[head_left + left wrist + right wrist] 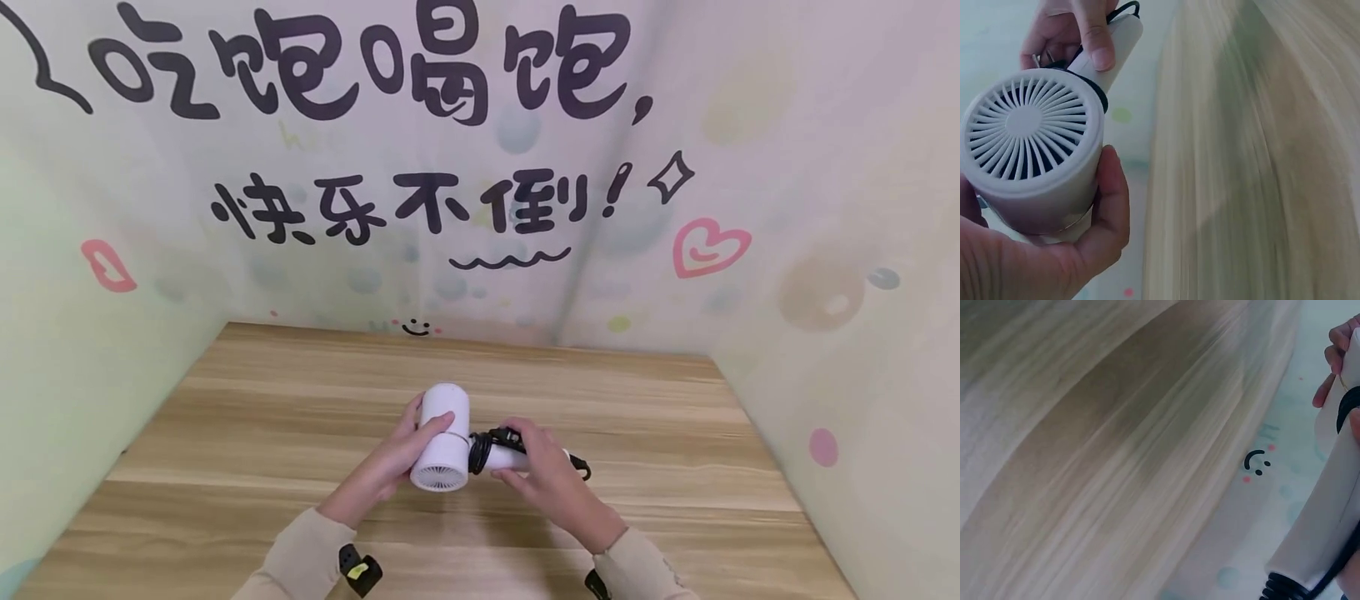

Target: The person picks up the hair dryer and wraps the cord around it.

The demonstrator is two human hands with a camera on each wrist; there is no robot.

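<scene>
A white hair dryer (451,402) is held by both hands above the table. My left hand (386,462) grips its barrel, thumb across the side. The handle points right, and my right hand (553,479) holds it together with the black cord (480,454) wound about it. In the left wrist view the round slatted grille (1025,122) faces the camera, and plug prongs (1036,60) show by the right fingers. The right wrist view has the white handle (1319,525) at its right edge, a strain relief at the end; most of the right hand lies outside that frame.
Beneath the hands is a wood-grain table (300,392). Printed wall sheets (375,292) with black characters and pastel spots stand along its back and both sides. Each wrist carries a black strapped device, the left one (362,571) more visible.
</scene>
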